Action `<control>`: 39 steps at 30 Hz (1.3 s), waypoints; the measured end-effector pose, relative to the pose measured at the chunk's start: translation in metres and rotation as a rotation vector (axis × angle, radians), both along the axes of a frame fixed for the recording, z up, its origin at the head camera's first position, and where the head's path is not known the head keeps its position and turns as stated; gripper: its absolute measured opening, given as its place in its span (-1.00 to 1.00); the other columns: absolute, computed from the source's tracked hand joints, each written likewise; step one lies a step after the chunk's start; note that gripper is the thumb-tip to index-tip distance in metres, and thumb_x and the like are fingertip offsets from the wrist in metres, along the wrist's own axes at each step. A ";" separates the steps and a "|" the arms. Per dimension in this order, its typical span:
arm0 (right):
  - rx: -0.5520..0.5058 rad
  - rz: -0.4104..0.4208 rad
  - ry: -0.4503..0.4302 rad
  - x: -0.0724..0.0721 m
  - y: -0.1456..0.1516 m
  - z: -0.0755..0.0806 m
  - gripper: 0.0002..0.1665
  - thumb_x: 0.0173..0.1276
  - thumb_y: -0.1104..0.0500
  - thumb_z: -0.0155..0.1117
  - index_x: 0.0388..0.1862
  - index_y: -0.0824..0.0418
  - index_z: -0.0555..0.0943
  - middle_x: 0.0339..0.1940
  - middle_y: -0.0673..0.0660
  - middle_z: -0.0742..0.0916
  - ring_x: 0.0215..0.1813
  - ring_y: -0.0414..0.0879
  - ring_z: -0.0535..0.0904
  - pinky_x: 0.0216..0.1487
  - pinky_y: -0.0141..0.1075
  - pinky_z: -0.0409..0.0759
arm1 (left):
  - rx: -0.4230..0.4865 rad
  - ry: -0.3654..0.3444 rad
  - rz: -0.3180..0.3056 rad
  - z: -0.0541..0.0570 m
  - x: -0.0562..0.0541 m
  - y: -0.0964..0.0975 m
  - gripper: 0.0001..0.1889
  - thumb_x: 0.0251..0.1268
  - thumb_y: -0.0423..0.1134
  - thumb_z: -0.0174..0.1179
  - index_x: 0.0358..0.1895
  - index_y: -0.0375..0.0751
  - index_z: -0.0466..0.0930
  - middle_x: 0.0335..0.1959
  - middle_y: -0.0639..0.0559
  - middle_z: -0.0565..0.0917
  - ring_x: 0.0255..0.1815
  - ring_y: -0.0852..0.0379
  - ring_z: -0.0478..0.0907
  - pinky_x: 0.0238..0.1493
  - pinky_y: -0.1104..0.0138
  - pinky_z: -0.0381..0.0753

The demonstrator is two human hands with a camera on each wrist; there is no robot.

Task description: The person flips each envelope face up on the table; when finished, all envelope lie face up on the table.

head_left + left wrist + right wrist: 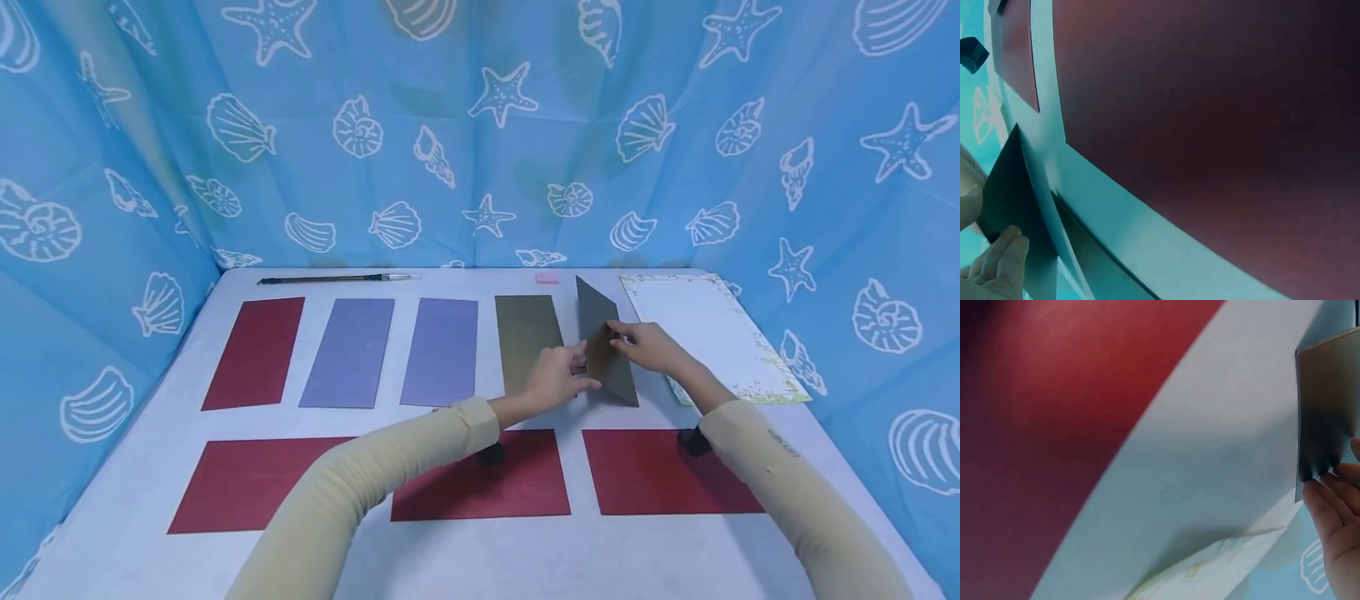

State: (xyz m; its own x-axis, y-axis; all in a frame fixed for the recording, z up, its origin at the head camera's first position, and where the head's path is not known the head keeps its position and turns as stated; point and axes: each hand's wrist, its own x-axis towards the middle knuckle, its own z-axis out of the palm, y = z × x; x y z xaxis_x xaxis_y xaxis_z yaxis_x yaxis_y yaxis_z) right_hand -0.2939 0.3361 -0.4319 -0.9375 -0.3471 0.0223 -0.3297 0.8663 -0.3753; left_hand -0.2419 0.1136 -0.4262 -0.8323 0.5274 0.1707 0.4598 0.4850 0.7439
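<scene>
A dark olive rectangular card (611, 375) stands tilted up on the table between my two hands. My left hand (555, 379) holds it at its left side, thumb and fingertips against the card; in the left wrist view, several fingers (1013, 256) lie on its dark face. At the opposite side my right hand (648, 346) grips it near the right edge, and the right wrist view has the fingertips (1329, 481) on its lit face. Flat beside it is another olive card (528, 329), partly covered by my left hand.
Two lilac cards (347, 353) and a red card (255, 354) continue the row leftward. Three red cards (480, 492) lie nearer me under my forearms. At the back are a brush (330, 278) and a pink block (547, 278). A white bordered sheet (705, 325) lies on the right.
</scene>
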 end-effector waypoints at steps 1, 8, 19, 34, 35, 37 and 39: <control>0.008 0.007 -0.007 0.001 0.001 0.001 -0.46 0.45 0.26 0.08 0.31 0.54 0.33 0.12 0.50 0.57 -0.42 -0.01 0.48 -0.39 -0.21 0.46 | 0.005 -0.006 0.002 -0.001 0.000 0.001 -0.29 0.13 -0.24 0.40 0.33 -0.43 0.34 0.08 -0.15 0.63 0.03 0.17 0.62 -0.09 0.55 0.53; 0.052 0.025 -0.029 0.003 0.006 0.001 -0.47 0.45 0.28 0.08 0.30 0.57 0.34 0.10 0.51 0.58 -0.41 0.02 0.51 -0.41 -0.24 0.44 | 0.019 -0.119 0.032 -0.006 0.003 0.010 -0.31 0.07 -0.26 0.44 0.28 -0.44 0.41 0.09 -0.14 0.62 0.01 0.18 0.63 -0.11 0.51 0.56; 0.137 -0.010 -0.044 0.003 0.000 -0.005 -0.47 0.45 0.27 0.10 0.30 0.55 0.34 0.29 0.50 0.42 -0.24 0.07 0.62 -0.21 -0.16 0.57 | -0.064 -0.237 0.059 -0.009 0.005 0.013 -0.45 0.08 -0.24 0.44 0.14 -0.41 0.53 -0.04 -0.09 0.70 -0.08 0.19 0.66 -0.22 0.51 0.58; 0.115 0.023 0.011 0.011 0.004 -0.005 -0.44 0.41 0.26 0.16 0.29 0.55 0.36 0.26 0.50 0.46 0.18 0.32 0.50 0.03 0.04 0.56 | -0.280 0.124 -0.312 -0.009 0.007 -0.003 -0.59 0.26 -0.17 0.32 0.14 -0.23 0.61 -0.04 0.02 0.71 -0.09 0.28 0.64 -0.15 0.59 0.50; 0.112 0.039 0.023 0.012 0.005 -0.005 -0.45 0.41 0.27 0.17 0.29 0.54 0.37 0.24 0.49 0.48 0.17 0.31 0.51 0.01 0.03 0.56 | -0.327 0.173 -0.353 -0.009 0.008 -0.004 -0.60 0.27 -0.16 0.30 0.14 -0.21 0.61 -0.06 0.04 0.71 -0.12 0.29 0.64 -0.16 0.60 0.50; 0.108 0.069 0.040 0.015 0.007 -0.003 -0.47 0.40 0.28 0.17 0.27 0.54 0.39 0.22 0.48 0.50 0.16 0.31 0.52 0.00 0.04 0.56 | -0.414 0.267 -0.418 -0.009 0.009 -0.004 -0.60 0.31 -0.13 0.26 0.17 -0.18 0.60 -0.05 0.06 0.70 -0.18 0.31 0.64 -0.17 0.60 0.50; 0.109 0.091 0.043 0.017 0.007 -0.002 -0.48 0.40 0.28 0.18 0.26 0.52 0.41 0.21 0.47 0.52 0.20 0.32 0.48 0.06 0.07 0.53 | -0.490 0.336 -0.453 -0.009 0.011 -0.004 -0.58 0.34 -0.10 0.23 0.20 -0.16 0.57 0.00 0.06 0.68 -0.18 0.32 0.64 -0.15 0.59 0.52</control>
